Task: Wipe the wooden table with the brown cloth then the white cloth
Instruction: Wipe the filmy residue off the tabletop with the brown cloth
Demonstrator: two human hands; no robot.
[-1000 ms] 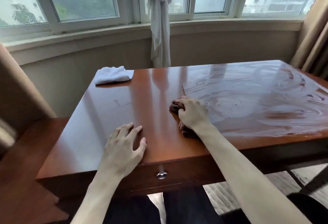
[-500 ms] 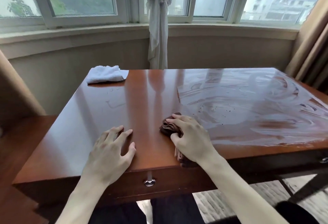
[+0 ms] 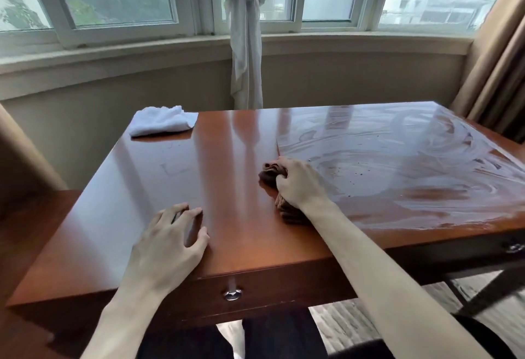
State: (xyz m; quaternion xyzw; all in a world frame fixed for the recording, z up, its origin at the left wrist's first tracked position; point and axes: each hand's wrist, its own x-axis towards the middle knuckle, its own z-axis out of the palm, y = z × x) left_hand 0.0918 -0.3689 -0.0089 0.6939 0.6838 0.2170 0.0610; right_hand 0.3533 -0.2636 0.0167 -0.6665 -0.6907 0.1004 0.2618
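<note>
We see the brown cloth (image 3: 270,175) bunched mid-table on the wooden table (image 3: 227,188), gripped by the right hand (image 3: 301,185). Left of the cloth, our left hand (image 3: 167,242) rests on the table with fingers spread and lightly bent. The white cloth (image 3: 163,124) lies at the far-left corner.

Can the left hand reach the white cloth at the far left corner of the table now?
Probably yes: the left hand holds nothing, and bare table lies between it and the white cloth. It may need a long stretch.
</note>
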